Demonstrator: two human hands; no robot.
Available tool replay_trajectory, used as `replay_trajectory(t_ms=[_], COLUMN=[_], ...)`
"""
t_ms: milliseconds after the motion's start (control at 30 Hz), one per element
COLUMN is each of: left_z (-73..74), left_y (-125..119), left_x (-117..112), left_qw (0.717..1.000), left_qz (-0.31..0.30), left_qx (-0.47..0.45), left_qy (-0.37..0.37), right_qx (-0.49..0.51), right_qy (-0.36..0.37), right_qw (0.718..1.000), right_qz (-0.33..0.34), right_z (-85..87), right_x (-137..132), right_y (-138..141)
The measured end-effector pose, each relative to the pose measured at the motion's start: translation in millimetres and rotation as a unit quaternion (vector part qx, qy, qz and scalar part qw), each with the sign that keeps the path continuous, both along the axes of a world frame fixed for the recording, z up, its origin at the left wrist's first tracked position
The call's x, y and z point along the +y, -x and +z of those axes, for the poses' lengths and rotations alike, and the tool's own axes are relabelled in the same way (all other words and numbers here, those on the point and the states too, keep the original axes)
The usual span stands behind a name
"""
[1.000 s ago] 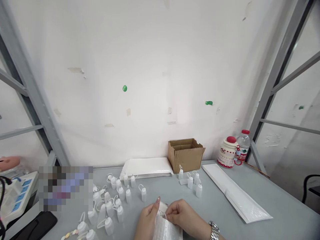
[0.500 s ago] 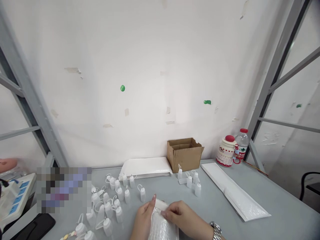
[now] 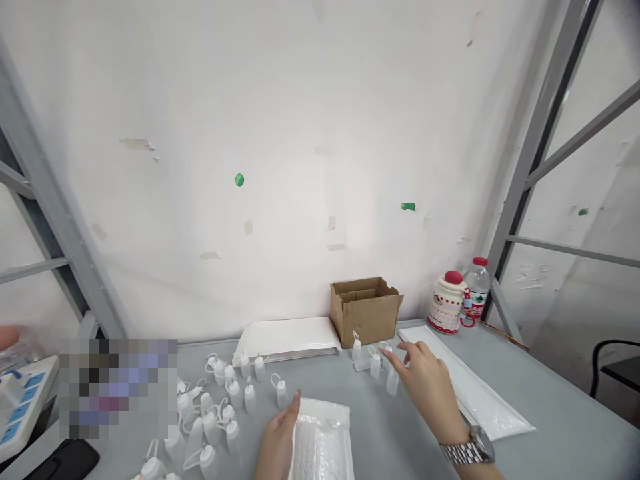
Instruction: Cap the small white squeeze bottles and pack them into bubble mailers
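My left hand (image 3: 278, 437) is closed on the left edge of a white bubble mailer (image 3: 323, 440), which stands at the front of the table with its top flap upward. My right hand (image 3: 424, 380) reaches over a small group of white squeeze bottles on the right, its thumb and fingers apart. One squeeze bottle (image 3: 392, 383) stands just below the fingertips, and another bottle (image 3: 375, 366) is beside it. Whether the fingers touch a bottle is hard to make out. Several more squeeze bottles (image 3: 233, 437) with looped cap straps are spread left of the mailer.
A brown cardboard box (image 3: 371, 322) and a stack of white mailers (image 3: 287, 339) sit against the wall. One long mailer (image 3: 480, 393) lies at the right, before a cream jar (image 3: 447, 305) and a water bottle (image 3: 477, 287). A black phone (image 3: 67, 460) and a power strip (image 3: 27, 400) are at the left.
My right hand has let go of the mailer's top and moved right, to the small group of squeeze bottles. My left hand still holds the mailer. The view has shifted slightly.
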State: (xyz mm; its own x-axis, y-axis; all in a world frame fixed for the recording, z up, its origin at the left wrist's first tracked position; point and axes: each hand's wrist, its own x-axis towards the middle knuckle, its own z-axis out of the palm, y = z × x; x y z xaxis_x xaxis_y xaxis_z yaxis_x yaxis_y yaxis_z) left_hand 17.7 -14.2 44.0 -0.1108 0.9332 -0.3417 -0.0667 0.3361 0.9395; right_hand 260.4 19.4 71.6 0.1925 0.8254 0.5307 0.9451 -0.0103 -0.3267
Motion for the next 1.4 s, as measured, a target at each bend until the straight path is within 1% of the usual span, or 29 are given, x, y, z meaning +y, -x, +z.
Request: replay_trajectory(t_ms=[67, 133, 200, 267, 300, 367, 433, 467, 567, 633, 767, 867, 967, 1033, 1133, 1200, 1233, 1300, 1400], left_z=[-0.3, 0.0, 1.1, 2.4, 2.7, 1.7, -1.3, -3.2, -8.6, -11.0, -14.2, -16.6, -17.7, -17.1, -15.1, -14.0, -13.7, -13.9, -15.3], left_y=[-0.9, -0.5, 0.8, 1.8, 1.9, 0.5, -2.6, -4.4, -8.4, -9.2, -10.0, -13.5, -16.6, -16.5, -13.3, -10.8, -9.8, -9.0, -10.4], left_x=[-0.4, -0.1, 0.4, 0.9, 0.9, 0.8, 0.4, 0.3, 0.2, 0.4, 0.3, -0.7, -1.2, -0.8, 0.2, 0.5, 0.5, 0.2, 0.1], left_qw=[1.000, 1.000, 1.000, 1.000, 1.000, 1.000, 1.000, 0.999, 0.996, 0.993, 0.987, 0.982, 0.984, 0.986, 0.987, 0.990, 0.991, 0.992, 0.992], left_qz=[0.003, 0.001, 0.000, -0.011, -0.016, -0.020, -0.020, -0.023, -0.064, -0.094, -0.135, -0.164, -0.160, -0.149, -0.138, -0.119, -0.110, -0.096, -0.093], left_qx=[-0.003, -0.007, -0.005, -0.002, -0.002, -0.003, -0.013, -0.020, -0.037, -0.039, -0.039, -0.027, -0.010, -0.013, -0.025, -0.022, -0.018, -0.008, -0.004], left_qy=[0.000, -0.007, -0.013, -0.009, -0.007, -0.006, -0.014, -0.021, -0.043, -0.055, -0.072, -0.085, -0.084, -0.077, -0.077, -0.077, -0.077, -0.077, -0.081], right_qx=[-0.030, -0.028, 0.009, 0.097, 0.155, 0.263, 0.328, 0.339, 0.331, 0.330, 0.352, 0.327, 0.313, 0.341, 0.398, 0.406, 0.400, 0.372, 0.317], right_qy=[0.050, 0.078, 0.078, 0.067, 0.065, 0.067, 0.069, 0.069, 0.082, 0.108, 0.184, 0.208, 0.205, 0.205, 0.205, 0.212, 0.217, 0.231, 0.254], right_qw=[0.998, 0.997, 0.996, 0.990, 0.979, 0.944, 0.910, 0.902, 0.897, 0.892, 0.861, 0.849, 0.846, 0.838, 0.837, 0.845, 0.849, 0.850, 0.840], right_qz=[-0.004, 0.009, 0.035, 0.079, 0.112, 0.187, 0.243, 0.258, 0.279, 0.289, 0.318, 0.361, 0.381, 0.372, 0.314, 0.277, 0.269, 0.293, 0.359], right_z=[-2.7, -4.6, -3.1, 2.5, 6.0, 12.0, 13.6, 12.3, 2.4, -5.3, -13.6, -14.0, -14.7, -16.7, -20.6, -22.1, -22.3, -21.3, -19.0], right_x=[-0.5, -0.8, -0.5, -1.1, -2.2, -6.4, -12.6, -15.9, -23.3, -24.7, -22.9, -23.7, -27.4, -30.0, -33.3, -35.7, -37.1, -40.1, -42.7], right_y=[-3.2, -3.1, -1.4, 2.4, 5.7, 15.9, 30.3, 38.2, 59.3, 67.7, 71.8, 73.1, 78.9, 84.7, 93.3, 97.7, 99.3, 101.6, 102.9])
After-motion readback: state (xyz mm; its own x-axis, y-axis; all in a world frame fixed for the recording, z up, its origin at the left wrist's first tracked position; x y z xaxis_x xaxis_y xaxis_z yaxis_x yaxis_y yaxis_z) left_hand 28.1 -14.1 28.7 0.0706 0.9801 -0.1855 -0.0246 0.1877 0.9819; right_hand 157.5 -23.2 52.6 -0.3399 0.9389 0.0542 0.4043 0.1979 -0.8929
